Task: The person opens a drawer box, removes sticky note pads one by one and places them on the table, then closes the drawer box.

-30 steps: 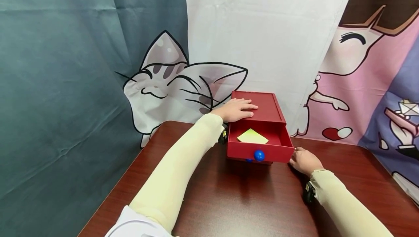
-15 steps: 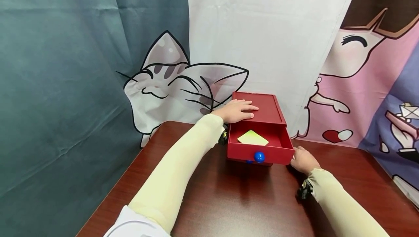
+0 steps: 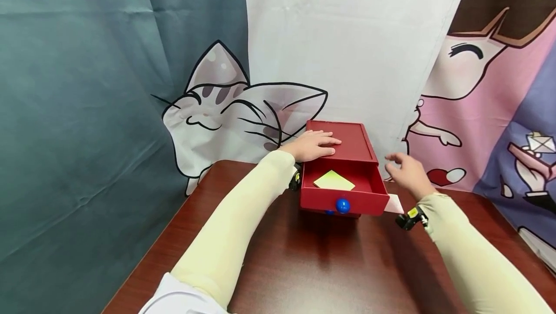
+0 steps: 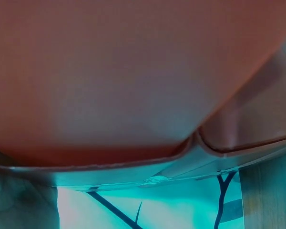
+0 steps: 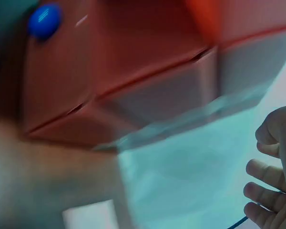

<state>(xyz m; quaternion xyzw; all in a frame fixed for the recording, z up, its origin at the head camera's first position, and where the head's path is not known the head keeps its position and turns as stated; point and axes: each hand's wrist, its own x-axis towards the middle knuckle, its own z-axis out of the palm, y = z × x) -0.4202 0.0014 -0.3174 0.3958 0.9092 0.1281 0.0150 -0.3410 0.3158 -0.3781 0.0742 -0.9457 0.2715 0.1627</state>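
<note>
While red cabinet (image 3: 354, 143) is sitting under my spread left fingers (image 3: 331, 141), right fingers (image 3: 393, 157) are hovering empty, loosely curled.

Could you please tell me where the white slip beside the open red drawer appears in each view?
Head: the white slip shows just right of the open red drawer.
Left wrist: not visible.
Right wrist: the white slip, blurred, at the bottom edge, left of centre.
Shared landmark: the pale backdrop, in all three.
</note>
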